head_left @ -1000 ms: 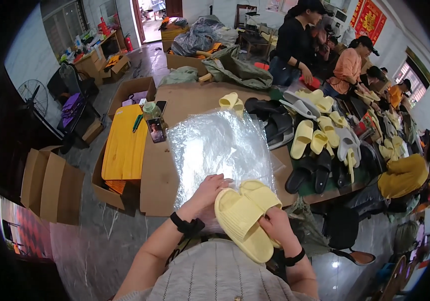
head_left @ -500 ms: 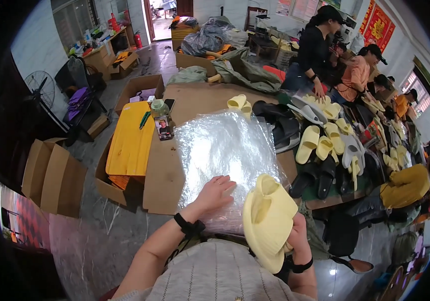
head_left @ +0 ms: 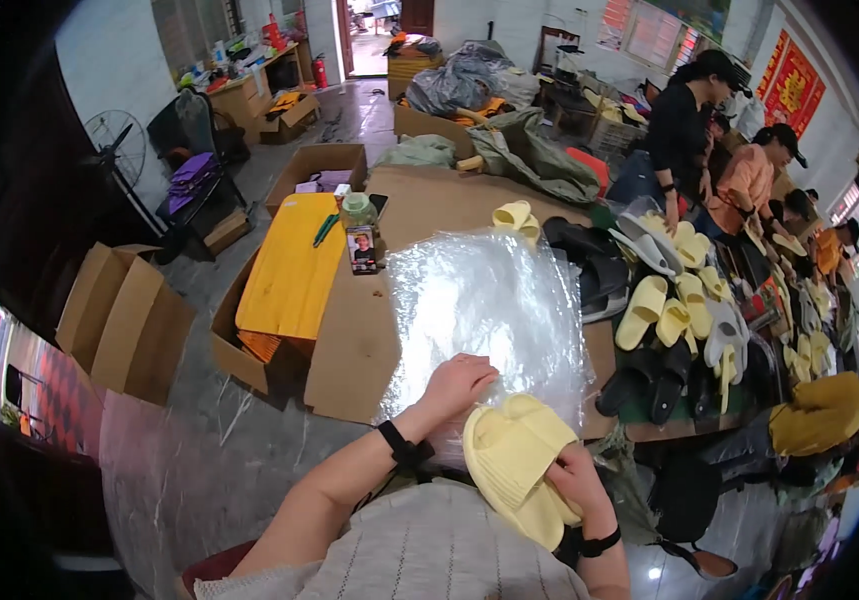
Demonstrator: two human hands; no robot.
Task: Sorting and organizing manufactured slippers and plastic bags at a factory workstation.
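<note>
A pair of pale yellow slippers (head_left: 515, 452), nested together, is held near my body over the table's front edge. My right hand (head_left: 579, 478) grips them from the right, its fingers partly hidden behind and inside the straps. My left hand (head_left: 459, 384) rests at the near part of a stack of clear plastic bags (head_left: 484, 300). Its fingers are bent and pressed together on the film at the top bag's near side. The slippers lie just right of and below my left hand, close to its fingertips. Glare hides the bag edges in the middle of the stack.
Yellow sheets (head_left: 292, 265) fill a carton left of the cardboard-covered table (head_left: 354, 350). A jar (head_left: 358, 210) and a small picture box (head_left: 361, 250) stand beside them. Yellow, black and grey slippers (head_left: 641, 312) crowd the right side. Co-workers (head_left: 687, 130) stand and sit beyond.
The slippers have tilted and shifted left toward my left hand, showing more of their straps. My left hand's fingers have drawn in from lying flat. The view has swung slightly left.
</note>
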